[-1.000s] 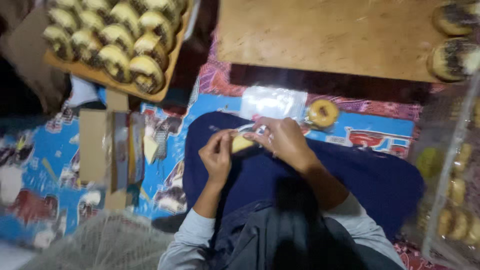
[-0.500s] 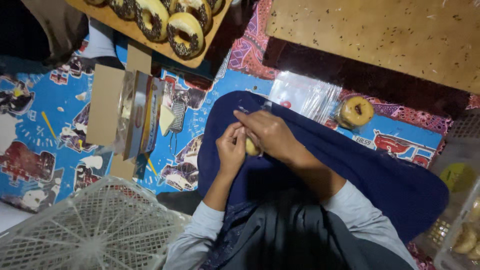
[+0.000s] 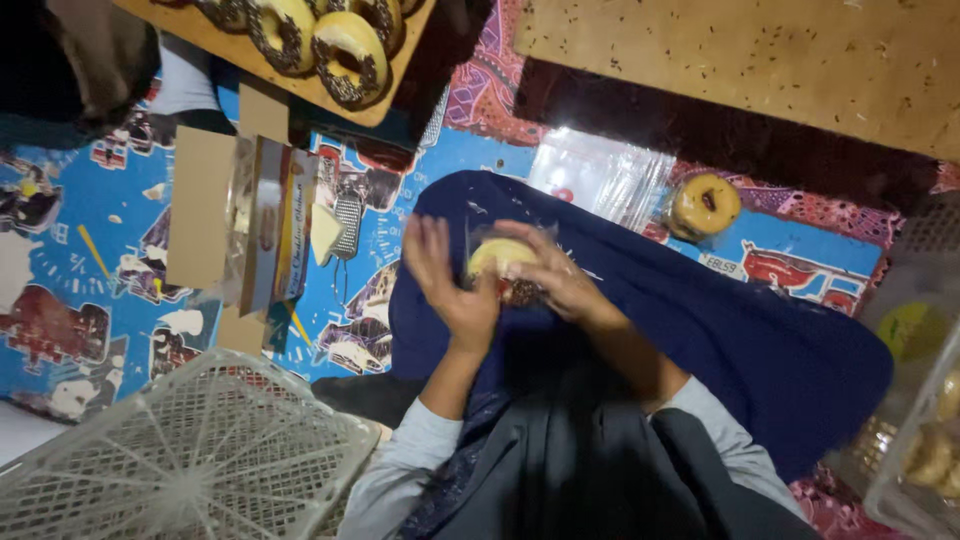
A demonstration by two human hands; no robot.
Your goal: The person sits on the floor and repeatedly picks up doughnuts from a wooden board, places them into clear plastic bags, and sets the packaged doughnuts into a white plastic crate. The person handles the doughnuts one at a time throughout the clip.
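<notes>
doughnut: a pale yellow doughnut (image 3: 497,256) in a thin clear wrapper is sitting between both hands, over the dark blue cloth (image 3: 720,330) on the person's lap.
right hand: the right hand (image 3: 555,275) is curling over the doughnut from the right, fingers closing on the wrapper and gripping it.
left hand: the left hand (image 3: 445,280) is standing just beside the doughnut on its left, palm facing in, fingers spread and loose; it is touching the wrapper's edge at most, not clamping it.
what is changing: a second ago both hands were pinched tight around the doughnut; now the left one is opening out and the doughnut is showing more plainly, so the wrapping work looks, by my judgement, to be moving from pinching to adjusting the bag.
bags: a stack of clear plastic bags (image 3: 600,180) is lying on the patterned mat just beyond the lap.
loose doughnut: another yellow doughnut (image 3: 705,205) is resting on the mat, near the bags, well apart from the hands.
tray: a wooden board (image 3: 395,95) at top left is carrying sprinkled doughnuts (image 3: 345,45).
cartons: flat cardboard cartons (image 3: 200,210) are lying on the blue mat to the left.
crate: a white plastic crate (image 3: 190,460) is sitting at bottom left.
table: a low wooden table (image 3: 740,60) is spanning the top right.
</notes>
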